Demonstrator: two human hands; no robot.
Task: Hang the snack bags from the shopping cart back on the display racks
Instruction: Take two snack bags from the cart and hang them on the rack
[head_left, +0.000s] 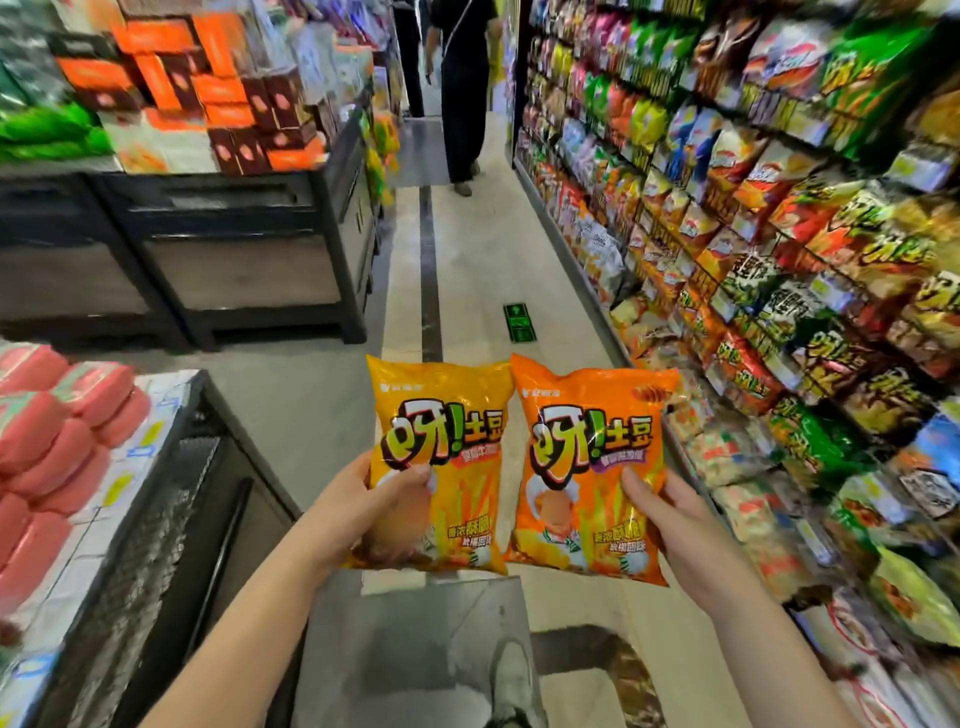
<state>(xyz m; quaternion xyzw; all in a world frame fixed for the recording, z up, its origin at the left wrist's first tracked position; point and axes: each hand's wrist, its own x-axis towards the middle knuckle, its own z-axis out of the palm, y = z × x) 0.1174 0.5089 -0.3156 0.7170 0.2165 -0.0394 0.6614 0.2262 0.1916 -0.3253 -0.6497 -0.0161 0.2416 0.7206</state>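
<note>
Orange boxes (221, 89) — pink packs (47, 447)

We count two snack bags in the lower middle of the frame: one yellow bag (441, 467) and one orange bag (592, 467). Two hands are in view, the left hand (379, 499) and the right hand (670, 514), each with one bag. On the floor at mid-frame lies one green marker (520, 323). At the top centre we see two people: one person in black (465, 93) and a second figure (410, 62) just left of them. One shoe (511, 680) shows at the bottom edge. The pink packs (47, 441) at the left and the bags on the rack (906, 165) along the right are too many and too blurred for us to count.
</note>
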